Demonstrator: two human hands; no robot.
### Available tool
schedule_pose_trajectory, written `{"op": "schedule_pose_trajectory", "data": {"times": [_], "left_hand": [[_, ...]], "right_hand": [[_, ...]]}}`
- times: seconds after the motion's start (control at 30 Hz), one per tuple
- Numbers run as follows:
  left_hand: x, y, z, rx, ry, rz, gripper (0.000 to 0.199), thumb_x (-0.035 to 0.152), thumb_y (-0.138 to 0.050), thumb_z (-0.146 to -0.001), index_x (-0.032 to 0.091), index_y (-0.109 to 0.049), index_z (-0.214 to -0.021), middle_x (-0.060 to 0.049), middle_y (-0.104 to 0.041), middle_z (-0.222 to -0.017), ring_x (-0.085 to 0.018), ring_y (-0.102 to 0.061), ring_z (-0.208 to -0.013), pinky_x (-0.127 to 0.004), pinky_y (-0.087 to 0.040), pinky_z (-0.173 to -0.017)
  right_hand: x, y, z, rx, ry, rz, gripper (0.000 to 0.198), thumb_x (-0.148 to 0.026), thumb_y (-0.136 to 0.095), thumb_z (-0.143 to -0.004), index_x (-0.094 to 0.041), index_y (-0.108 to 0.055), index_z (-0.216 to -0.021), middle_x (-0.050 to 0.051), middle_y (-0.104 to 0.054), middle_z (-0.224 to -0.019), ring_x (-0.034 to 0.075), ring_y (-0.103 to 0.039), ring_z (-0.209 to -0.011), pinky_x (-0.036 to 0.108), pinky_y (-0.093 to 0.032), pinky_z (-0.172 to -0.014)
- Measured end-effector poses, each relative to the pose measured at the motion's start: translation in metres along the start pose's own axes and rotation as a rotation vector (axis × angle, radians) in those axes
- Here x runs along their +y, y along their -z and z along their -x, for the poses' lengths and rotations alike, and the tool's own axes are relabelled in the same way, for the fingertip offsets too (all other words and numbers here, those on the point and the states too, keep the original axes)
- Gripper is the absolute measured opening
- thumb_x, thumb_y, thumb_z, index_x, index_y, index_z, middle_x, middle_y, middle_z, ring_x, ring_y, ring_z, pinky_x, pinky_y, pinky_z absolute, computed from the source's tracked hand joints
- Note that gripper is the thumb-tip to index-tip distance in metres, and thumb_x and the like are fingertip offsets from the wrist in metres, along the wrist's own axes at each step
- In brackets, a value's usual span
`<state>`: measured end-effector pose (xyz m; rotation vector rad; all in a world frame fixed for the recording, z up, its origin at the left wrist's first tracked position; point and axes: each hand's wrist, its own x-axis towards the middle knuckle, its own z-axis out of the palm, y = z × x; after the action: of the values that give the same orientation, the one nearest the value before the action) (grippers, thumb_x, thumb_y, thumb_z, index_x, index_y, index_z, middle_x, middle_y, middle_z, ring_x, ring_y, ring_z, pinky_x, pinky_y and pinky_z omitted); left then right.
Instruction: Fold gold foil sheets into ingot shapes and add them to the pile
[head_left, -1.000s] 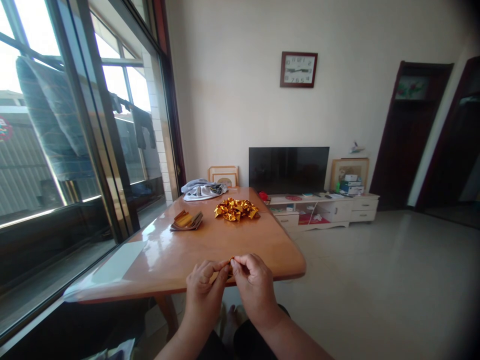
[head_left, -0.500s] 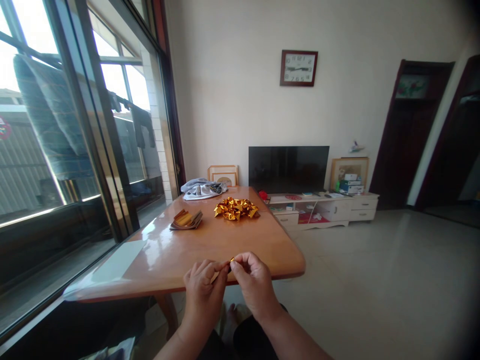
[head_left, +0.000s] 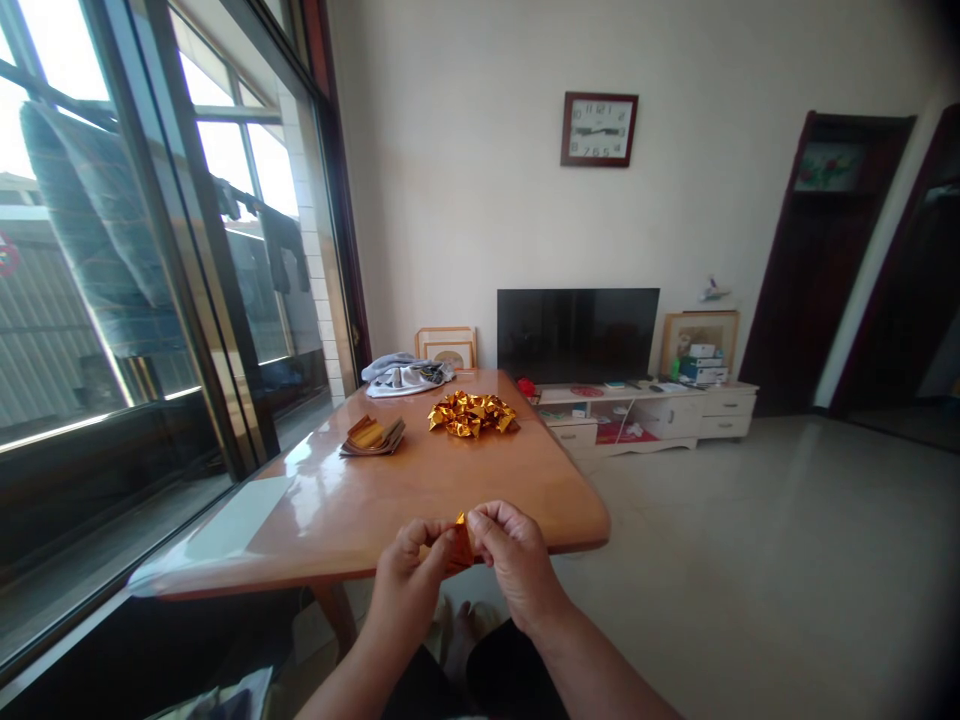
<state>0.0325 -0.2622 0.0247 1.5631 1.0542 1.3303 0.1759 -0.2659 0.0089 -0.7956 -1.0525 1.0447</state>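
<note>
Between my hands, at the near edge of the wooden table (head_left: 450, 490), is a small piece of shiny gold foil paper (head_left: 461, 545), partly folded to a point at its top. My left hand (head_left: 411, 570) pinches its left side between thumb and fingers. The fingertips of my right hand (head_left: 517, 560) grip its right edge. Farther back on the table lies a pile of folded gold foil pieces (head_left: 471, 414). Left of that pile rests a stack of flat gold and brown paper sheets (head_left: 373, 437).
Bundled grey and white cloth (head_left: 407, 374) lies at the table's far end, near framed pictures (head_left: 448, 352). A pale sheet (head_left: 238, 520) covers the left side. Beyond stand a television (head_left: 577, 335) and a white cabinet (head_left: 679, 415). Glass windows line the left.
The foil paper, mostly hidden between my fingers before, now shows a wider face. My hands have moved slightly apart and turned around it.
</note>
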Motion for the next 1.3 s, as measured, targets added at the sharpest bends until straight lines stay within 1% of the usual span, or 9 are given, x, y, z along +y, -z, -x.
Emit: {"op": "schedule_pose_trajectory", "data": {"times": [0.1, 0.17, 0.27, 0.37, 0.47, 0.57, 0.77, 1.07, 1.3], "left_hand": [[0.003, 0.0, 0.002, -0.081, 0.196, 0.277, 0.03, 0.045, -0.073, -0.08, 0.017, -0.068, -0.086, 0.0, -0.066, -0.072, -0.015, -0.058, -0.066, -0.025, -0.045, -0.064], [0.005, -0.001, 0.004, -0.095, 0.236, 0.355, 0.029, 0.043, -0.075, -0.079, 0.016, -0.066, -0.084, 0.001, -0.064, -0.069, -0.012, -0.055, -0.063, -0.022, -0.042, -0.06], [0.009, -0.003, 0.005, -0.108, 0.236, 0.399, 0.027, 0.04, -0.076, -0.079, 0.015, -0.066, -0.082, 0.002, -0.062, -0.067, -0.01, -0.052, -0.061, -0.019, -0.039, -0.057], [0.012, -0.004, 0.006, -0.096, 0.229, 0.388, 0.026, 0.038, -0.077, -0.078, 0.014, -0.068, -0.083, 0.002, -0.061, -0.066, -0.009, -0.05, -0.06, -0.018, -0.038, -0.056], [0.013, -0.004, 0.006, -0.095, 0.237, 0.354, 0.027, 0.037, -0.079, -0.076, 0.013, -0.07, -0.085, 0.002, -0.059, -0.063, -0.008, -0.046, -0.057, -0.018, -0.036, -0.054], [0.012, -0.002, 0.005, -0.108, 0.247, 0.352, 0.026, 0.037, -0.079, -0.076, 0.013, -0.068, -0.083, 0.003, -0.056, -0.062, -0.007, -0.044, -0.057, -0.017, -0.035, -0.054], [0.009, -0.002, 0.005, -0.174, 0.266, 0.379, 0.029, 0.04, -0.078, -0.076, 0.014, -0.065, -0.078, 0.002, -0.057, -0.065, -0.008, -0.047, -0.059, -0.019, -0.039, -0.056], [0.008, -0.003, 0.004, -0.186, 0.269, 0.277, 0.034, 0.045, -0.078, -0.075, 0.014, -0.065, -0.077, 0.002, -0.056, -0.06, -0.008, -0.044, -0.054, -0.018, -0.033, -0.05], [0.005, 0.0, 0.002, -0.244, 0.218, 0.251, 0.037, 0.05, -0.077, -0.074, 0.014, -0.066, -0.075, -0.001, -0.061, -0.064, -0.01, -0.049, -0.055, -0.02, -0.037, -0.052]], "right_hand": [[0.001, 0.004, -0.002, 0.071, 0.02, 0.048, 0.026, -0.043, -0.068, -0.087, -0.018, -0.062, -0.082, -0.004, -0.05, -0.066, 0.011, -0.038, -0.061, 0.024, -0.033, -0.058], [0.001, 0.005, -0.004, 0.085, 0.033, 0.081, 0.025, -0.042, -0.067, -0.087, -0.018, -0.062, -0.081, -0.004, -0.052, -0.069, 0.011, -0.04, -0.063, 0.024, -0.035, -0.06], [0.0, 0.005, -0.003, 0.023, 0.033, 0.108, 0.028, -0.045, -0.066, -0.088, -0.017, -0.063, -0.081, -0.003, -0.055, -0.07, 0.012, -0.044, -0.064, 0.024, -0.038, -0.061], [-0.004, 0.003, 0.0, -0.06, 0.029, 0.127, 0.029, -0.046, -0.07, -0.085, -0.017, -0.065, -0.085, -0.001, -0.06, -0.075, 0.014, -0.052, -0.069, 0.026, -0.044, -0.066], [-0.006, 0.003, 0.0, -0.068, 0.04, 0.17, 0.027, -0.043, -0.074, -0.081, -0.018, -0.067, -0.087, 0.001, -0.063, -0.078, 0.016, -0.055, -0.073, 0.027, -0.046, -0.069], [-0.006, 0.004, 0.0, -0.049, 0.033, 0.18, 0.024, -0.041, -0.073, -0.083, -0.018, -0.068, -0.082, 0.0, -0.061, -0.073, 0.015, -0.053, -0.07, 0.027, -0.044, -0.066], [-0.007, 0.004, 0.001, -0.076, -0.055, 0.017, 0.023, -0.039, -0.071, -0.083, -0.017, -0.066, -0.077, -0.003, -0.055, -0.065, 0.012, -0.047, -0.063, 0.024, -0.04, -0.06], [-0.008, 0.005, 0.002, -0.048, -0.068, 0.049, 0.022, -0.036, -0.069, -0.082, -0.017, -0.065, -0.074, -0.003, -0.054, -0.061, 0.011, -0.045, -0.06, 0.023, -0.037, -0.058], [-0.003, 0.012, -0.002, -0.089, -0.123, 0.028, 0.026, -0.039, -0.06, -0.087, -0.017, -0.065, -0.074, -0.001, -0.057, -0.063, 0.012, -0.047, -0.059, 0.025, -0.036, -0.057]]}}
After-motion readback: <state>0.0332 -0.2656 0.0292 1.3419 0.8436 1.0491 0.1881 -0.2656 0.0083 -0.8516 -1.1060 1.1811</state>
